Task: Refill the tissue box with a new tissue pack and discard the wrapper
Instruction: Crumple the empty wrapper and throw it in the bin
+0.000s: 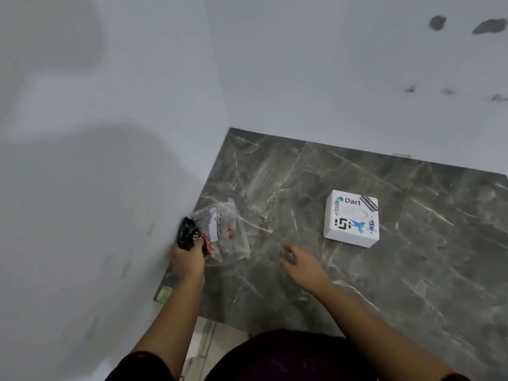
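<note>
Left hand (185,259) fingers (198,247) grip wrapper's (225,232) near edge.

Gripped in the left hand (187,258), at the table's (384,284) left edge against the wall (110,188): a small packet (189,235). Just right of the grip and touching it — the wrapper (228,232), flat on the table. Further right, the right hand (299,264), apart from the wrapper. Beyond that hand, well right of the grip — the tissue box (351,218), on the table.
</note>
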